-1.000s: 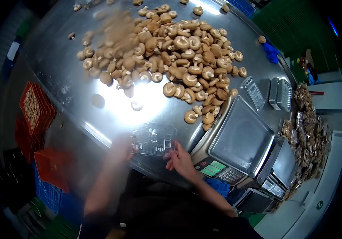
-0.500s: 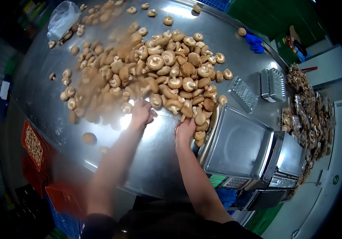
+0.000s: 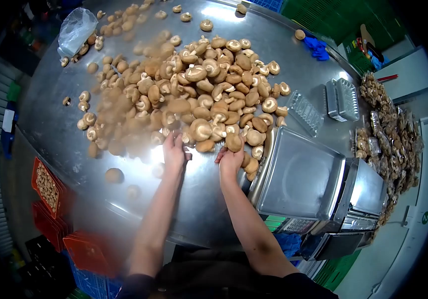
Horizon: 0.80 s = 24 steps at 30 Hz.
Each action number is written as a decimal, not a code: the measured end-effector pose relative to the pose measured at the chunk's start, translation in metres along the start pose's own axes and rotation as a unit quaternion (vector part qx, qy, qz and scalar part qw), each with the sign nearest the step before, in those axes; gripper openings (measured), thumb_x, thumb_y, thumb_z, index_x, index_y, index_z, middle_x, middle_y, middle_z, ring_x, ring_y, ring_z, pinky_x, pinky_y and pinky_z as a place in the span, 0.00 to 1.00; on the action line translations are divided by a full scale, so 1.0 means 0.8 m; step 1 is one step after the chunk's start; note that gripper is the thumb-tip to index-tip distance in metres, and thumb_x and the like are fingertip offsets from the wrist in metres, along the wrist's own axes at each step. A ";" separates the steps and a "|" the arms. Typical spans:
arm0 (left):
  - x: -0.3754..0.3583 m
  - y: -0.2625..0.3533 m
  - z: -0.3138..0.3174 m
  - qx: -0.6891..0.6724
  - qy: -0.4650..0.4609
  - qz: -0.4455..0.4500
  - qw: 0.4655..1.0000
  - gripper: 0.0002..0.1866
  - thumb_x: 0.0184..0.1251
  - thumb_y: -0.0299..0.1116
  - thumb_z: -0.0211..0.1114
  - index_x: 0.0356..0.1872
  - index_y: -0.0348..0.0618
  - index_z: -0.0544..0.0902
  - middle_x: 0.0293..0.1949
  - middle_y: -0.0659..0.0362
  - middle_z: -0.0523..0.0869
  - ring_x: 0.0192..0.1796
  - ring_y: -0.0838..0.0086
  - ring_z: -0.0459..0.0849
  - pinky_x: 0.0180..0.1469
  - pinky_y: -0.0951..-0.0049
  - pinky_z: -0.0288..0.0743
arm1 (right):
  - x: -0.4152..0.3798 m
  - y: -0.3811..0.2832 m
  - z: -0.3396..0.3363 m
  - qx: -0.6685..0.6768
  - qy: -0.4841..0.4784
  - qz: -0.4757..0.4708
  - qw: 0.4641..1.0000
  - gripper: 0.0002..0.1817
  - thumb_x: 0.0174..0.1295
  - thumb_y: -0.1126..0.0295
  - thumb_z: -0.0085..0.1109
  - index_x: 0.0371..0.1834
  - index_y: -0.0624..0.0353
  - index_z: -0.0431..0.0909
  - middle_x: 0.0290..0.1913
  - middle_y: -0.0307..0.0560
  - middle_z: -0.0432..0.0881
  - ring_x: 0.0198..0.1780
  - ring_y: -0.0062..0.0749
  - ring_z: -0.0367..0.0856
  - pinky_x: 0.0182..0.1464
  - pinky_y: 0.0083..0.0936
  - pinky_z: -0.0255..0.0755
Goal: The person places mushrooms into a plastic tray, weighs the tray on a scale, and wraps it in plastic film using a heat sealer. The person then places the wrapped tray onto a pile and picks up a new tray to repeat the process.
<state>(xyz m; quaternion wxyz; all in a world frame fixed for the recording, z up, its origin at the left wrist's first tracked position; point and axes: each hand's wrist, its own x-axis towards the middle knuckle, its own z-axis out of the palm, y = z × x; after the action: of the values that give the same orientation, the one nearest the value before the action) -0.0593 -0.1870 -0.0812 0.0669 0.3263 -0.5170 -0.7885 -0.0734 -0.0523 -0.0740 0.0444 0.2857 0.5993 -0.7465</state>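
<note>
A large heap of brown mushrooms lies on the steel table. At the heap's near edge, my left hand has its fingers apart and extended, with nothing visible held in it. My right hand is at the near right edge of the pile, its fingers around a mushroom. Part of that grip is hidden by the mushroom. Between the two hands, an orange-brown mushroom rests at the front of the heap.
A scale with a steel tray stands right of my right hand. Clear plastic trays lie beyond it, near many packed mushrooms. A plastic bag and blue gloves lie on the table. Red crates stand at left.
Mushrooms at the front of the heap have shifted, some now lying between my hands. My left hand has straightened its fingers. A mushroom now shows at my right hand's fingers.
</note>
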 end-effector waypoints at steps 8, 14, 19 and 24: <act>-0.101 0.047 -0.032 0.105 0.001 -0.001 0.995 0.09 0.75 0.34 0.47 0.46 0.43 0.73 0.21 0.59 0.80 0.10 0.80 0.70 0.08 0.83 0.51 | -0.082 -0.040 -0.061 -0.031 -0.142 0.027 0.989 0.28 0.68 0.80 0.36 0.72 0.51 0.54 0.30 0.46 0.75 0.18 0.21 0.71 0.18 0.21 0.73; -0.170 0.074 -0.002 0.101 -0.019 -0.042 0.994 0.08 0.73 0.31 0.48 0.46 0.39 0.73 0.22 0.58 0.79 0.11 0.79 0.72 0.08 0.83 0.54 | -0.114 -0.089 -0.130 -0.074 -0.177 0.002 0.981 0.31 0.64 0.84 0.34 0.73 0.55 0.50 0.34 0.50 0.78 0.20 0.22 0.73 0.19 0.22 0.74; -0.196 0.042 0.059 0.067 -0.135 -0.058 0.987 0.08 0.70 0.27 0.49 0.46 0.36 0.72 0.21 0.59 0.79 0.12 0.79 0.73 0.08 0.82 0.56 | -0.093 -0.110 -0.223 -0.122 -0.135 -0.089 0.979 0.30 0.63 0.85 0.34 0.70 0.59 0.55 0.35 0.47 0.78 0.24 0.22 0.76 0.23 0.19 0.75; -0.214 0.009 0.138 0.211 -0.225 -0.053 0.950 0.04 0.64 0.23 0.53 0.38 0.35 0.73 0.18 0.56 0.79 0.13 0.76 0.77 0.13 0.75 0.66 | -0.056 -0.115 -0.320 -0.273 0.006 -0.282 0.920 0.24 0.61 0.85 0.40 0.62 0.65 0.67 0.45 0.47 0.80 0.47 0.32 0.79 0.55 0.24 0.70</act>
<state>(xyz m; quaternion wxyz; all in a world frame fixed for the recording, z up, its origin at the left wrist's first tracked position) 0.0078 -0.0288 0.0290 -0.1638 0.1742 -0.6548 -0.7170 0.0216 0.1969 -0.0030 -0.0955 0.0862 0.8357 -0.5338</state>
